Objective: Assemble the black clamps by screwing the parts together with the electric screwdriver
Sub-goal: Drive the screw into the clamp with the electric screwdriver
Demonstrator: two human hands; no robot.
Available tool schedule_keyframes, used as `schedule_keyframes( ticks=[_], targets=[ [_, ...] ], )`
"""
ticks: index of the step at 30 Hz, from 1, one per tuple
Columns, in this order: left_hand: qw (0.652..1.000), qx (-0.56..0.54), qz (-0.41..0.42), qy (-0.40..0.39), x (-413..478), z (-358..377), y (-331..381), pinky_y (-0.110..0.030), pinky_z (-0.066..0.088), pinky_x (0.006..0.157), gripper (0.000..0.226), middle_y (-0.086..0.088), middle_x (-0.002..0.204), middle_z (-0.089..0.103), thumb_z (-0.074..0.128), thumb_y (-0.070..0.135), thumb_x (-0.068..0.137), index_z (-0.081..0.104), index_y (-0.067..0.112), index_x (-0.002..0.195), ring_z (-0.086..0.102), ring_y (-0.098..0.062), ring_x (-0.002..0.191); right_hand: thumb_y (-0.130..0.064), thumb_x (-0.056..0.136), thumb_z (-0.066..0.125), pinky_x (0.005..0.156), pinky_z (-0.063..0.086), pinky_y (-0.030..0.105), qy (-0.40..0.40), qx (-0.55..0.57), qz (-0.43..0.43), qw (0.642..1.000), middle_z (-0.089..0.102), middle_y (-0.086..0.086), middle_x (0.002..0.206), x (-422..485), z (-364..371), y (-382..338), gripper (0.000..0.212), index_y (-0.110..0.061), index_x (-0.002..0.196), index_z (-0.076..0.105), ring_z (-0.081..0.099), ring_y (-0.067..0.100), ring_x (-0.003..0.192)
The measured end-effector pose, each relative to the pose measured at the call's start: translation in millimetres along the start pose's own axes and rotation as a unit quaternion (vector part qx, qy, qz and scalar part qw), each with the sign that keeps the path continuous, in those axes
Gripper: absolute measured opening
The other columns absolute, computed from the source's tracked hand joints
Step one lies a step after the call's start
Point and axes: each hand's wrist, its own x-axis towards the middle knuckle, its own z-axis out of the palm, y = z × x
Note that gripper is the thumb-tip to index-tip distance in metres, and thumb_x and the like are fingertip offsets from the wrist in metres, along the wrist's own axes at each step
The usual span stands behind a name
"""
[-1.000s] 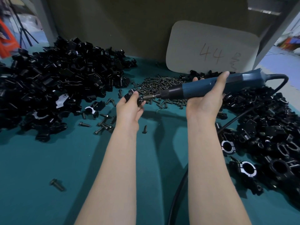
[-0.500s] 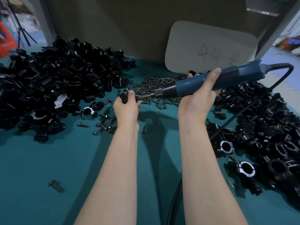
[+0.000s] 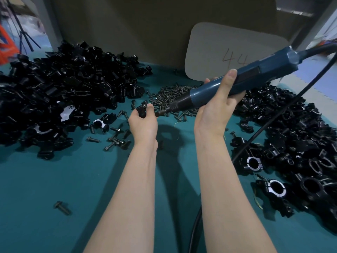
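Left hand (image 3: 144, 123) raised above the teal counter (image 3: 54, 179), fingers closed around one small black clamp (image 3: 141, 110), pinched at the fingertips so the screw side faces right toward the tool. Right hand (image 3: 217, 110) wrapped around the blue electric screwdriver (image 3: 237, 83), forefinger laid along the barrel, probably for steadying aim. Tool angled down and left; its bit (image 3: 160, 112) sits just beside the clamp. Contact with a screw head cannot be made out. Cord (image 3: 273, 121) trails off to the right, clear of the work.

Loose clamp parts heaped at left (image 3: 63, 84), within reach of the holding hand. Screw pile (image 3: 169, 95) straight ahead, behind both hands. Another heap at right (image 3: 300, 143), some with visible bright bores, likely finished ones. Stray screws (image 3: 116, 139) lie scattered near the left heap.

Judged step: driving a screw into the held clamp.
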Motion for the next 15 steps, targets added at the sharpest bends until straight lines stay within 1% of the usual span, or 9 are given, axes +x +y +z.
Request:
schedule_keyframes(
  ticks=[3,5,7,8,11,12,14,15],
  targets=[
    [1.000,-0.007,-0.008,0.001,1.8,-0.1,-0.9,-0.039,0.054,0.092,0.023,-0.004,0.085,0.060,0.056,0.023,0.097,0.049,0.017,0.077,0.059,-0.018,0.072,-0.027,0.098,0.049,0.078,0.050,0.019,-0.010,-0.001,-0.007,1.000,0.055,-0.003,0.100,-0.9,3.5,0.8,0.035,-0.023,0.128,0.031,0.065,0.000,0.076],
    [1.000,-0.023,-0.015,0.002,3.1,-0.6,-1.1,-0.034,0.054,0.082,0.022,-0.010,0.093,0.061,0.055,0.022,0.098,0.048,0.016,0.078,0.060,-0.018,0.070,-0.028,0.098,0.050,0.086,0.052,0.024,-0.019,-0.004,-0.008,1.000,0.055,-0.001,0.107,-2.5,4.6,1.5,0.041,-0.024,0.132,0.028,0.064,0.007,0.088],
    [0.999,-0.035,-0.021,0.004,4.3,-0.7,-1.2,-0.030,0.054,0.075,0.021,-0.012,0.097,0.061,0.055,0.021,0.098,0.048,0.016,0.079,0.060,-0.019,0.073,-0.029,0.097,0.050,0.096,0.050,0.031,-0.025,-0.008,-0.004,1.000,0.052,0.003,0.115,-3.3,4.4,2.1,0.050,-0.023,0.139,0.025,0.060,0.019,0.104],
    [0.999,-0.039,-0.023,0.004,4.3,-0.8,-1.1,-0.028,0.054,0.074,0.020,-0.012,0.097,0.061,0.055,0.021,0.098,0.049,0.016,0.079,0.061,-0.020,0.075,-0.030,0.097,0.050,0.098,0.050,0.033,-0.025,-0.010,-0.003,1.000,0.051,0.004,0.117,-3.3,4.0,2.2,0.051,-0.023,0.140,0.024,0.058,0.022,0.106],
    [0.999,-0.043,-0.026,0.000,3.9,-0.3,-0.2,-0.030,0.055,0.079,0.019,-0.011,0.098,0.060,0.055,0.021,0.098,0.049,0.016,0.080,0.061,-0.021,0.079,-0.030,0.097,0.050,0.096,0.050,0.032,-0.022,-0.014,-0.001,1.000,0.053,0.003,0.112,-2.9,3.8,1.3,0.042,-0.027,0.133,0.027,0.061,0.017,0.096],
    [0.999,-0.042,-0.026,-0.001,3.8,-0.2,0.1,-0.031,0.055,0.080,0.019,-0.011,0.098,0.060,0.056,0.021,0.098,0.049,0.016,0.080,0.061,-0.021,0.080,-0.030,0.097,0.050,0.097,0.050,0.032,-0.021,-0.015,0.000,1.000,0.053,0.002,0.112,-3.2,3.7,1.3,0.040,-0.029,0.130,0.028,0.061,0.018,0.098],
    [0.999,-0.041,-0.027,-0.001,3.7,-0.2,0.4,-0.032,0.055,0.082,0.020,-0.010,0.097,0.060,0.056,0.021,0.098,0.049,0.016,0.080,0.061,-0.022,0.080,-0.032,0.096,0.051,0.100,0.048,0.036,-0.015,-0.018,0.005,1.000,0.053,0.004,0.116,-4.1,3.6,2.2,0.038,-0.031,0.127,0.028,0.059,0.027,0.110],
    [0.999,-0.040,-0.027,0.000,3.7,-0.2,0.4,-0.033,0.055,0.083,0.020,-0.010,0.096,0.060,0.056,0.021,0.098,0.049,0.015,0.080,0.061,-0.022,0.080,-0.032,0.096,0.051,0.100,0.048,0.037,-0.012,-0.018,0.006,1.000,0.052,0.005,0.118,-4.4,3.7,2.6,0.038,-0.031,0.126,0.028,0.057,0.030,0.113]
  ],
)
